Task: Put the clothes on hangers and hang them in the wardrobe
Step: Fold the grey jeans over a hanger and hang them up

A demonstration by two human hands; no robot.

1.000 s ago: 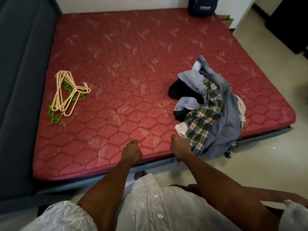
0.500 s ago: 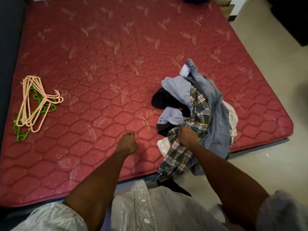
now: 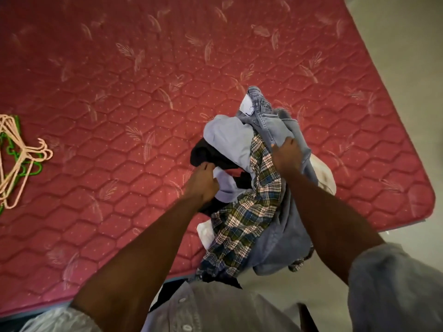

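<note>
A heap of clothes lies at the near right corner of the red mattress [image 3: 119, 92]: a plaid shirt [image 3: 242, 219], grey-blue jeans [image 3: 271, 118], a pale blue shirt [image 3: 230, 137], a black garment [image 3: 203, 152] and something white [image 3: 206, 232]. My left hand [image 3: 203, 182] reaches into the heap's left side, its fingers curled at the pale blue and black cloth. My right hand [image 3: 286, 155] lies on top of the heap and grips cloth where the plaid shirt meets the jeans. A bundle of peach and green hangers [image 3: 16, 161] lies at the mattress's left edge.
Part of the heap hangs over the mattress's near edge. Pale floor [image 3: 395, 56] runs along the right side and near the bottom. The wardrobe is out of view.
Both hands have moved forward from the mattress's near edge onto the heap. The right hand went from the plaid shirt's lower part to the top of the pile. My view has come closer.
</note>
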